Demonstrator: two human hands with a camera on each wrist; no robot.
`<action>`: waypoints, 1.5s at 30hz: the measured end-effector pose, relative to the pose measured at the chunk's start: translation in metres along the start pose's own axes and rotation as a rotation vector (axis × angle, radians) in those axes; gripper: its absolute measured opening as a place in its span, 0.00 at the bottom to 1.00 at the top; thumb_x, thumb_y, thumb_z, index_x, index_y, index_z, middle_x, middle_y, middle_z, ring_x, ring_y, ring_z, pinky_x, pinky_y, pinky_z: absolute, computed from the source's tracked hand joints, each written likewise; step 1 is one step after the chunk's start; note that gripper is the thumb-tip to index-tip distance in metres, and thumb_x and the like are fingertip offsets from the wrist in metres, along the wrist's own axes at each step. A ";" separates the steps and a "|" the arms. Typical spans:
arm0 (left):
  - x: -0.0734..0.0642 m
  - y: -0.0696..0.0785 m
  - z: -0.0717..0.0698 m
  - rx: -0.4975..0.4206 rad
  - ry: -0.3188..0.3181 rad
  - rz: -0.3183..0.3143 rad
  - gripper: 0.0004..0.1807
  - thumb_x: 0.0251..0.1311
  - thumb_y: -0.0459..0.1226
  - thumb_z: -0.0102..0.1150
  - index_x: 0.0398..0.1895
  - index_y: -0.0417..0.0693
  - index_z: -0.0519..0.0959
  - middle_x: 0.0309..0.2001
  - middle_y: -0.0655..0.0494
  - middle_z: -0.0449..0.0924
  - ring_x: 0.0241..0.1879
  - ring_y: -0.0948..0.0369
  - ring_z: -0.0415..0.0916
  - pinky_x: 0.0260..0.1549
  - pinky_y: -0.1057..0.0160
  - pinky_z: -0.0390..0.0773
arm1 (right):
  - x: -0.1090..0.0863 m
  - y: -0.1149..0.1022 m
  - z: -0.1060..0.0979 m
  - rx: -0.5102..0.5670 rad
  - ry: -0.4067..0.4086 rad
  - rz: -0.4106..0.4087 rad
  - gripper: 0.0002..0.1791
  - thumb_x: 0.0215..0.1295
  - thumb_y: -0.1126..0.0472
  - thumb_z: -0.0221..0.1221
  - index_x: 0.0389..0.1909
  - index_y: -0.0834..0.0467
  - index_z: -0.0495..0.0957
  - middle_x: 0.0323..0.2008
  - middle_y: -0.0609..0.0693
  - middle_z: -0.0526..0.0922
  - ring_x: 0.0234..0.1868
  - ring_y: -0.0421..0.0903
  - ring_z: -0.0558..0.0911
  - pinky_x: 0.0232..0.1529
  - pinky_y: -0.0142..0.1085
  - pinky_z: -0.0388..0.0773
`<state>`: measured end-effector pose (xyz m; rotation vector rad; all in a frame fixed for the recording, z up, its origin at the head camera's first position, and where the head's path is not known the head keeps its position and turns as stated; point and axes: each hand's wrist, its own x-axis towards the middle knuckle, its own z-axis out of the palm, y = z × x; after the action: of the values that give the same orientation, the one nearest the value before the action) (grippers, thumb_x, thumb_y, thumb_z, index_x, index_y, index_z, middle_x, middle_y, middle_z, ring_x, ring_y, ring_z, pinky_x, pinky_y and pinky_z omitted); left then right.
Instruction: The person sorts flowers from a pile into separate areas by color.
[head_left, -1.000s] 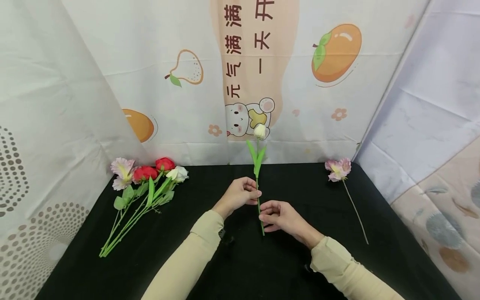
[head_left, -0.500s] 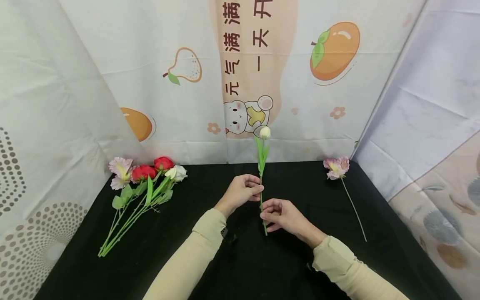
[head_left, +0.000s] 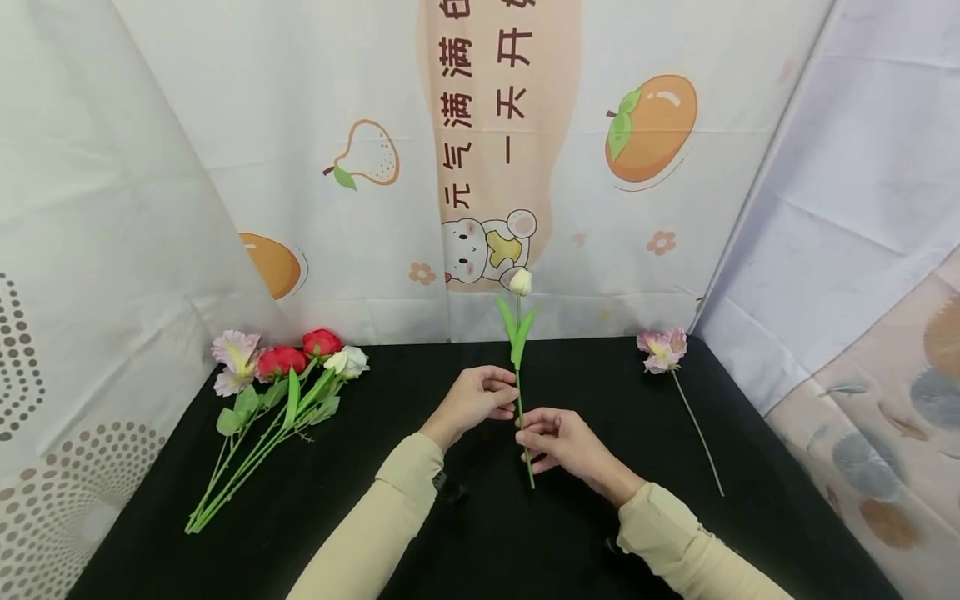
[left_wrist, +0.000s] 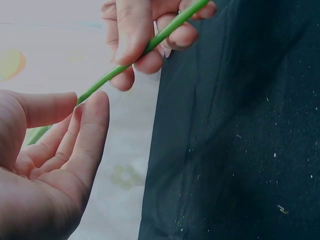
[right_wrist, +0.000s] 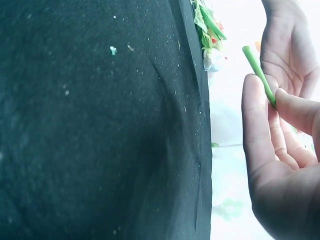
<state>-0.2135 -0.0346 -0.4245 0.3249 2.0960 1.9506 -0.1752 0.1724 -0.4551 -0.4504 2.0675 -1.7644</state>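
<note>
A white tulip (head_left: 521, 282) with green leaves stands nearly upright in both hands at the middle of the head view. Below the leaves, my left hand (head_left: 476, 402) pinches its thin green stem (left_wrist: 167, 31) between thumb and fingertips. Lower down, my right hand (head_left: 566, 446) pinches the same stem near its bottom end. In the right wrist view the cut tip of the stem (right_wrist: 254, 61) sticks out past the right thumb and fingers. Part of the stem is hidden behind the fingers.
At the left lies a bunch of flowers: red blooms (head_left: 281, 362), a white rose (head_left: 347, 362) and a pink-yellow flower (head_left: 237, 357). A single pink flower (head_left: 663, 350) lies at the right on the black cloth (head_left: 600, 375). Printed white curtains (head_left: 315, 67) enclose the table.
The tulip swung slightly right, then back a little left, with both hands still pinching its stem. The head view has tilted up a little. The lying flowers are unmoved.
</note>
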 end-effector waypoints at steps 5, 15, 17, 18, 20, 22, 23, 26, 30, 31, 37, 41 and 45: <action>-0.002 0.001 -0.007 0.031 -0.020 0.013 0.14 0.70 0.33 0.61 0.56 0.36 0.78 0.50 0.32 0.79 0.39 0.52 0.84 0.40 0.58 0.85 | 0.002 0.000 -0.006 -0.018 0.013 -0.019 0.23 0.71 0.60 0.64 0.57 0.73 0.74 0.43 0.64 0.84 0.38 0.52 0.86 0.36 0.44 0.86; -0.012 -0.003 -0.015 0.160 -0.103 0.004 0.15 0.70 0.35 0.62 0.55 0.37 0.78 0.46 0.36 0.81 0.44 0.43 0.83 0.40 0.57 0.85 | -0.006 0.002 -0.031 -0.064 0.024 -0.028 0.25 0.72 0.59 0.63 0.59 0.73 0.73 0.45 0.69 0.83 0.38 0.52 0.86 0.36 0.44 0.86; -0.017 -0.005 -0.020 0.195 -0.108 0.013 0.14 0.70 0.35 0.62 0.54 0.38 0.78 0.44 0.38 0.81 0.43 0.44 0.83 0.39 0.57 0.85 | -0.010 0.003 -0.036 -0.070 0.022 -0.032 0.25 0.72 0.59 0.63 0.59 0.74 0.73 0.45 0.70 0.82 0.38 0.51 0.86 0.36 0.44 0.86; -0.020 -0.005 -0.023 0.213 -0.111 0.015 0.14 0.70 0.36 0.62 0.54 0.38 0.78 0.45 0.38 0.81 0.43 0.43 0.83 0.39 0.57 0.85 | -0.011 0.004 -0.039 -0.074 0.020 -0.033 0.25 0.72 0.59 0.63 0.59 0.74 0.73 0.45 0.70 0.82 0.39 0.51 0.86 0.36 0.44 0.86; -0.027 -0.005 -0.030 0.246 -0.118 0.015 0.14 0.71 0.37 0.61 0.54 0.39 0.79 0.45 0.37 0.81 0.44 0.41 0.82 0.39 0.57 0.85 | -0.014 0.005 -0.046 -0.090 0.018 -0.036 0.25 0.72 0.60 0.63 0.59 0.74 0.72 0.46 0.71 0.82 0.39 0.51 0.86 0.36 0.44 0.86; -0.035 -0.006 -0.037 0.291 -0.119 0.019 0.13 0.71 0.38 0.62 0.53 0.41 0.79 0.43 0.41 0.82 0.43 0.42 0.82 0.39 0.58 0.85 | -0.018 0.008 -0.052 -0.101 0.020 -0.038 0.25 0.72 0.60 0.63 0.59 0.75 0.72 0.46 0.71 0.82 0.39 0.51 0.86 0.36 0.44 0.86; -0.039 -0.005 -0.040 0.317 -0.116 0.023 0.12 0.71 0.38 0.62 0.52 0.41 0.79 0.43 0.42 0.82 0.43 0.42 0.82 0.38 0.58 0.84 | -0.020 0.009 -0.055 -0.107 0.024 -0.034 0.25 0.72 0.60 0.63 0.59 0.75 0.72 0.46 0.71 0.82 0.39 0.51 0.87 0.36 0.44 0.86; -0.050 -0.006 -0.048 0.405 -0.099 0.052 0.11 0.70 0.38 0.62 0.51 0.43 0.80 0.39 0.51 0.82 0.39 0.44 0.83 0.36 0.59 0.83 | -0.027 0.013 -0.064 -0.123 0.036 -0.027 0.25 0.72 0.60 0.63 0.59 0.75 0.72 0.45 0.70 0.82 0.38 0.51 0.87 0.35 0.44 0.86; -0.065 -0.009 -0.057 0.535 -0.069 0.108 0.09 0.70 0.38 0.62 0.49 0.46 0.81 0.37 0.59 0.81 0.32 0.55 0.80 0.33 0.60 0.81 | -0.034 0.017 -0.076 -0.151 0.040 -0.015 0.24 0.72 0.61 0.62 0.58 0.76 0.72 0.44 0.70 0.83 0.38 0.50 0.86 0.35 0.44 0.86; -0.069 -0.010 -0.059 0.564 -0.064 0.122 0.09 0.70 0.38 0.62 0.49 0.46 0.81 0.37 0.60 0.81 0.31 0.58 0.79 0.33 0.60 0.80 | -0.035 0.018 -0.078 -0.155 0.043 -0.008 0.24 0.72 0.61 0.63 0.58 0.75 0.72 0.44 0.69 0.83 0.37 0.50 0.86 0.34 0.44 0.86; -0.091 -0.014 -0.068 0.645 -0.041 0.165 0.08 0.70 0.38 0.62 0.48 0.47 0.82 0.37 0.61 0.81 0.32 0.62 0.76 0.33 0.62 0.79 | -0.042 0.021 -0.088 -0.182 0.031 0.033 0.23 0.72 0.60 0.62 0.57 0.75 0.73 0.42 0.66 0.84 0.37 0.49 0.86 0.34 0.43 0.86; -0.106 -0.017 -0.078 0.650 -0.034 0.163 0.09 0.70 0.39 0.62 0.48 0.45 0.82 0.37 0.61 0.81 0.33 0.62 0.77 0.34 0.63 0.79 | -0.044 0.025 -0.094 -0.174 0.024 0.082 0.23 0.72 0.59 0.63 0.57 0.74 0.73 0.42 0.63 0.85 0.37 0.49 0.85 0.34 0.44 0.86; -0.121 -0.025 -0.094 0.658 -0.010 0.139 0.10 0.70 0.39 0.63 0.47 0.44 0.82 0.36 0.62 0.81 0.32 0.63 0.77 0.34 0.64 0.79 | -0.047 0.030 -0.100 -0.175 0.020 0.117 0.22 0.71 0.60 0.63 0.55 0.74 0.74 0.41 0.61 0.86 0.36 0.48 0.85 0.33 0.43 0.86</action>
<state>-0.1312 -0.1653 -0.4391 0.6105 2.7183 1.2497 -0.1824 0.2857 -0.4669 -0.3539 2.2247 -1.5345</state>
